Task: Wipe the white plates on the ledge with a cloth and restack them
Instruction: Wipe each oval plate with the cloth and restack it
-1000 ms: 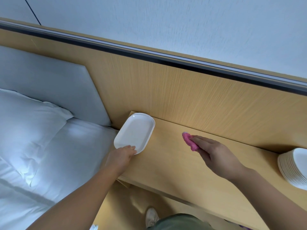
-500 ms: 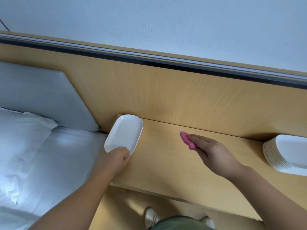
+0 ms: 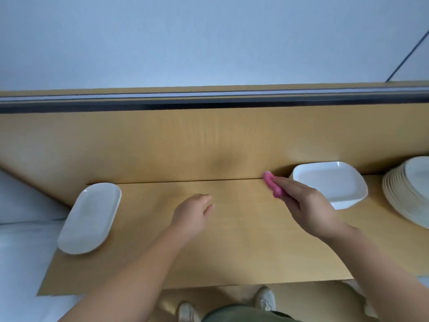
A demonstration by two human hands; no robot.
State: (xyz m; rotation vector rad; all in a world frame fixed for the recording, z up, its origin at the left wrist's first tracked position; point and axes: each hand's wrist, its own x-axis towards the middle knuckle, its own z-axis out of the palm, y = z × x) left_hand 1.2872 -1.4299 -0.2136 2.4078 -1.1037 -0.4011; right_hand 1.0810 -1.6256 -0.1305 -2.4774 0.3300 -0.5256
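While the right hand (image 3: 311, 205) pinches the pink cloth (image 3: 272, 185) at one o'clock on the ledge (image 3: 232, 252), the left hand (image 3: 192, 212) hovers mid-ledge, loose and empty. An oval plate (image 3: 89, 218) lies at nine o'clock, and a square plate (image 3: 332, 184) and a plate stack (image 3: 408, 191) sit at three.

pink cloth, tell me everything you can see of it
The pink cloth is a small, fuzzy-looking wad of bright pink fabric, bunched up rather than spread flat. The right hand holds it, fingers lying over its near part, so only the far end shows. It sits at the back of the wooden ledge, by the back panel, just left of the squarish white dish. Whether it touches the ledge cannot be told.
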